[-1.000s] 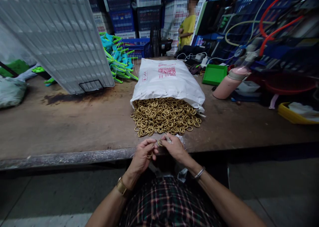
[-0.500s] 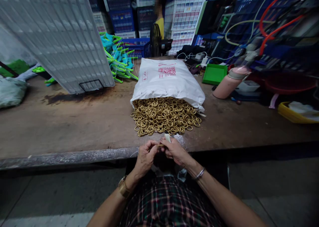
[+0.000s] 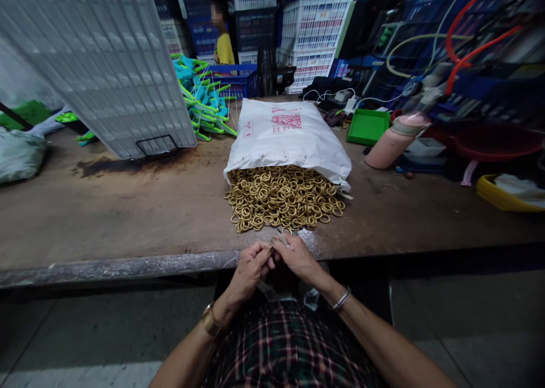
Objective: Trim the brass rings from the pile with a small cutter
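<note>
My left hand (image 3: 252, 266) is closed in a pinch on a gold-coloured ring (image 3: 271, 251), mostly covered by the fingers. Against it works my right hand (image 3: 298, 258), closed round a small pale tool (image 3: 284, 240) with a dark tip; its exact kind is too small to make out. One ring (image 3: 287, 231) shows right by that hand's index finger. Both hands are at the table's front edge. Just beyond them, a heap of gold-coloured rings (image 3: 281, 198) spills from the mouth of a white woven sack (image 3: 289, 133) with red print.
A tall translucent ribbed panel (image 3: 140, 81) stands at the left, beside green and turquoise plastic pieces (image 3: 204, 98). To the right are a green tray (image 3: 368, 126), a pink bottle (image 3: 392, 144) and a yellow basin (image 3: 506, 198). Behind, a person in yellow (image 3: 224, 47) stands near stacked crates (image 3: 315, 25).
The ring in my left fingers has turned from lying lengthwise to mostly hidden, and the tool in my right hand has tilted. The person behind has moved left.
</note>
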{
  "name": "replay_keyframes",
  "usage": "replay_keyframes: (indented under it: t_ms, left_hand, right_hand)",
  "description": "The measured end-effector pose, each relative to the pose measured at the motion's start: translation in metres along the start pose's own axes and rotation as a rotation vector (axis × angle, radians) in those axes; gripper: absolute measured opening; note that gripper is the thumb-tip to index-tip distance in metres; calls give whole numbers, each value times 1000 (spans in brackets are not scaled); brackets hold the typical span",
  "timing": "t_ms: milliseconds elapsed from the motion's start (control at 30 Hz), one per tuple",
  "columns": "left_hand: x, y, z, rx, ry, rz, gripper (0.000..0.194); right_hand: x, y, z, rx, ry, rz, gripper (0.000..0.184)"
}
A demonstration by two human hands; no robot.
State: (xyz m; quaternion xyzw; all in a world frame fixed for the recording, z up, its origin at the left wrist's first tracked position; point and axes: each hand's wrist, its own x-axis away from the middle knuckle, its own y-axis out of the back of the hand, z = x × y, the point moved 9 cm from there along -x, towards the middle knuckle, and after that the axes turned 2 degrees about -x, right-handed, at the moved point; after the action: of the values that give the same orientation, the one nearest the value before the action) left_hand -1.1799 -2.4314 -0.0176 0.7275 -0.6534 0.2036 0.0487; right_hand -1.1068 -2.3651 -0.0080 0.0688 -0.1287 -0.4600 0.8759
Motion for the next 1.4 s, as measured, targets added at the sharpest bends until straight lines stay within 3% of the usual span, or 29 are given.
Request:
replay_keyframes:
  t_ms: [100, 233, 333, 433, 933, 1067, 1233, 1400]
  left_hand:
    - [1, -4, -1, 108, 5, 28, 32]
    - [-1, -1, -1, 112, -12, -15, 31]
    - [-2, 2, -3, 90, -39, -40, 31]
    - [-2, 4, -4, 53, -57, -65, 32]
    - [-1, 8, -7, -105, -121, -70, 34]
    - [8, 1, -8, -76, -67, -27, 34]
    - [20, -15, -13, 79, 0, 82, 31]
    - [12, -6, -2, 302, 46, 7, 29]
  right_hand:
    - [0, 2, -1, -3, 4, -5, 27]
    - [3, 12, 1, 296, 75, -99, 20]
    - [8, 0, 5, 532, 179, 3, 13]
    - [13, -7, 7, 659, 206, 51, 22]
    - [15, -16, -2, 846, 170, 154, 28]
    - [10, -6, -6, 891, 74, 98, 25]
    - [1, 22, -10, 911, -28, -88, 20]
    - [-1, 45, -9, 965, -128, -278, 17]
